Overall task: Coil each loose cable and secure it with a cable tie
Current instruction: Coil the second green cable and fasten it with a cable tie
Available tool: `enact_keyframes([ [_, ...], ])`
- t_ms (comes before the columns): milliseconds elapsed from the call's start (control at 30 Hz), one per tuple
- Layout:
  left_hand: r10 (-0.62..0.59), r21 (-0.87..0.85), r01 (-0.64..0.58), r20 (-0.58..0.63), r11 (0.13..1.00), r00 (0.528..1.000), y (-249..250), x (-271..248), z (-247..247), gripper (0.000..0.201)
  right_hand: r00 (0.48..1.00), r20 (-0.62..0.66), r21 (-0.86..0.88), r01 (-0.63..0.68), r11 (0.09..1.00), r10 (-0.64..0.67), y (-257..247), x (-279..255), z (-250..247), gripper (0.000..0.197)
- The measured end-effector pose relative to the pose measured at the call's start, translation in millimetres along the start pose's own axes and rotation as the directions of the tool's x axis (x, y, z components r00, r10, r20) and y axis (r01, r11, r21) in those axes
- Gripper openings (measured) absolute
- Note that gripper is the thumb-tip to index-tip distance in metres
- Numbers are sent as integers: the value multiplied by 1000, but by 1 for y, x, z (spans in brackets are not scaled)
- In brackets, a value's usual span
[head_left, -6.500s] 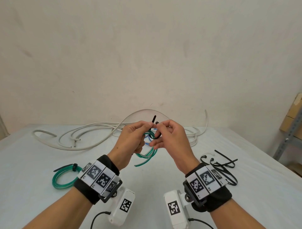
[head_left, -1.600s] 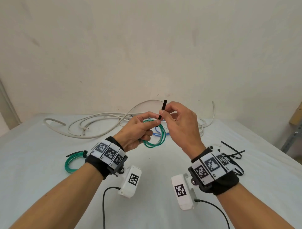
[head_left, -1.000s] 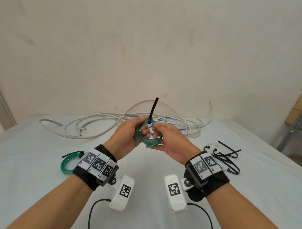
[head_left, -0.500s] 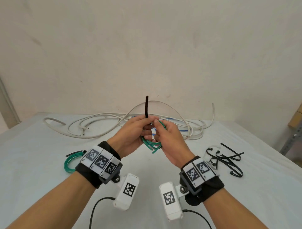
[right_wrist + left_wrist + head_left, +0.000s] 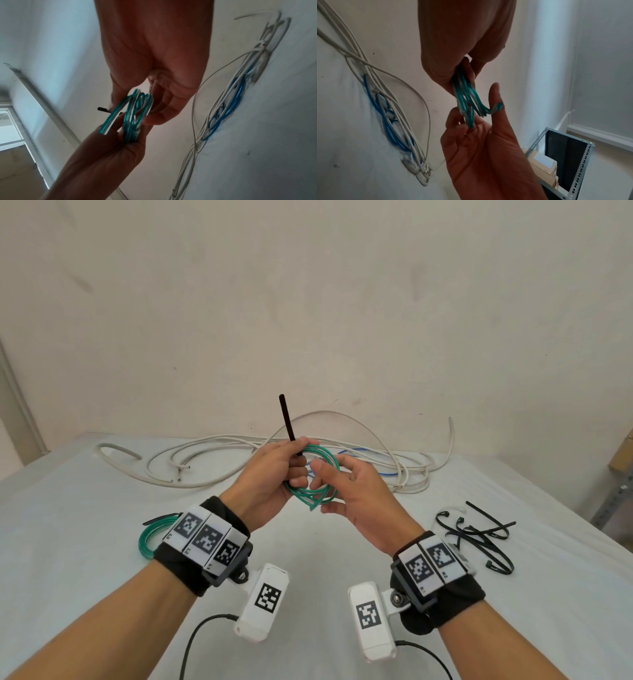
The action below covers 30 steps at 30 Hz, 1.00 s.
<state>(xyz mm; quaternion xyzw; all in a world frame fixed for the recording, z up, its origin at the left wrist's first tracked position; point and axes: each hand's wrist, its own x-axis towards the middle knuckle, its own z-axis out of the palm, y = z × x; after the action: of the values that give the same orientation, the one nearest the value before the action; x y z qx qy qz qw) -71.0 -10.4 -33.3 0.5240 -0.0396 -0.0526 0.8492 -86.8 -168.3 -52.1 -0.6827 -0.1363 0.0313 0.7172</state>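
Observation:
A small green cable coil (image 5: 310, 497) is held up over the table between both hands. My left hand (image 5: 298, 474) grips the coil's left side, together with a black cable tie (image 5: 286, 419) whose tail sticks straight up. My right hand (image 5: 330, 470) holds the coil's right side, thumb in front and fingers curled behind. In the left wrist view the coil (image 5: 465, 97) hangs from the left hand (image 5: 462, 67) into the right hand (image 5: 479, 142). In the right wrist view the coil (image 5: 137, 112) sits between the right hand's (image 5: 142, 108) thumb and fingers, with the tie's tail (image 5: 102, 108) poking out left.
A second green coil (image 5: 150, 537), with a black tie round it, lies on the white table (image 5: 308, 559) at the left. Loose white cables (image 5: 239, 446) and a blue one (image 5: 359, 451) sprawl at the back. Spare black ties (image 5: 479, 535) lie right; a metal rack (image 5: 616, 498) stands beyond the table's right edge.
My right hand has let go of the tie's tail and dropped to the coil's right side. The tail now stands upright, leaning left, with the left hand holding it.

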Motion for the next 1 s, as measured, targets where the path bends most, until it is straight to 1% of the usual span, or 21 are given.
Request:
enact_keyframes([
  [100,-6,5,6,-15,1000,1000,1,-1,1,22,998,61,50,1,999,-4,-2,-2,-3,44],
  [133,-8,-1,8,-20,1000,1000,1,-1,0,22,998,63,52,4,999,-8,-2,-2,-3,44],
  [167,-7,-11,7,-26,1000,1000,0,-1,0,22,999,52,44,11,999,-13,-2,-2,-2,39],
  [233,-3,-47,2,-24,999,1000,-1,-1,2,22,999,2,60,43,997,-43,0,-2,4,22],
  [267,3,-67,-4,-17,998,1000,-2,-2,4,22,998,-37,107,58,992,-55,0,-1,8,15],
  [300,12,-73,-13,-11,997,1000,-3,-4,7,22,995,-85,194,64,979,-48,-1,0,12,15],
  [367,36,-39,-36,-10,999,999,-8,-8,11,26,983,-182,413,42,910,37,-4,4,20,22],
  [400,46,-24,-46,-15,999,999,-11,-10,12,27,973,-214,474,31,880,81,-6,6,23,23],
  [433,49,-19,-49,-20,999,999,-14,-11,12,29,964,-240,488,17,872,115,-7,7,26,23],
  [500,33,-23,-34,-24,999,999,-17,-10,11,28,951,-272,456,-8,890,148,-8,10,30,25],
  [600,-2,-28,3,13,1000,1000,-18,-10,9,29,927,-339,370,-27,929,162,-5,15,32,26],
  [667,-10,-23,11,32,1000,999,-18,-12,9,28,911,-392,258,-24,966,127,-1,19,33,28],
  [733,1,12,-1,17,1000,1000,-18,-13,10,25,904,-421,148,-18,989,80,2,21,36,30],
  [767,20,51,-19,-5,999,1000,-17,-13,11,24,899,-433,114,-12,993,61,3,21,38,31],
  [833,107,208,-91,-67,974,992,-15,-12,10,24,892,-452,63,0,998,29,5,20,40,32],
  [900,211,396,-157,-98,905,973,-10,-9,3,26,906,-421,71,-3,997,32,7,21,41,32],
  [933,234,459,-164,-100,873,967,-6,-7,-3,25,922,-384,112,-7,994,50,8,22,42,32],
  [1000,203,547,-123,-89,828,975,3,-5,-17,23,948,-305,185,-34,982,90,9,24,44,27],
])
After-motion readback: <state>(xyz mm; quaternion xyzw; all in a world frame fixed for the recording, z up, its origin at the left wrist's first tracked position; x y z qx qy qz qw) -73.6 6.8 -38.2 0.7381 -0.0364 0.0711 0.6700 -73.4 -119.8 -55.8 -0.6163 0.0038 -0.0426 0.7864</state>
